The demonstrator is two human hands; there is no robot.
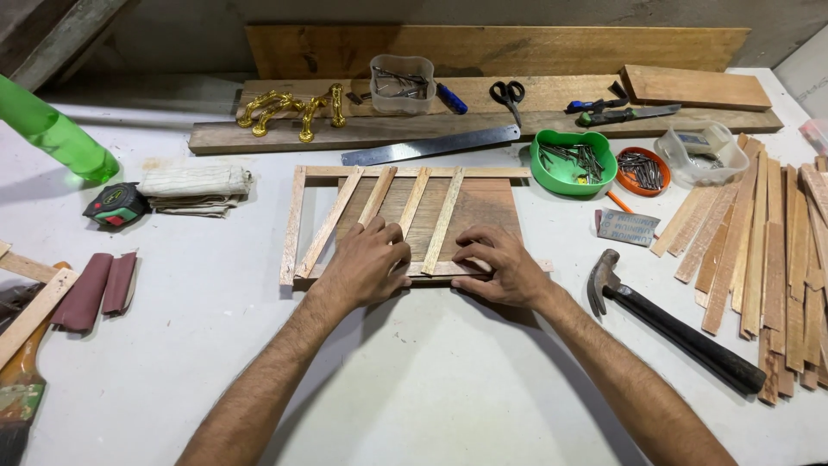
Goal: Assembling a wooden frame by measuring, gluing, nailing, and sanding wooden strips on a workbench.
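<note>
Here, left hand (366,263), right hand (500,267) flat on slat frame (410,216); grip wide, holding nothing.

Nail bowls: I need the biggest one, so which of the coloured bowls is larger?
The green bowl, left of the smaller orange bowl and touching it.

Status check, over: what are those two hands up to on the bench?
Left hand and right hand flat on the wooden slat frame, fingers at its lower rail. Claw hammer lies right of it, untouched. Nothing in the way.
</note>
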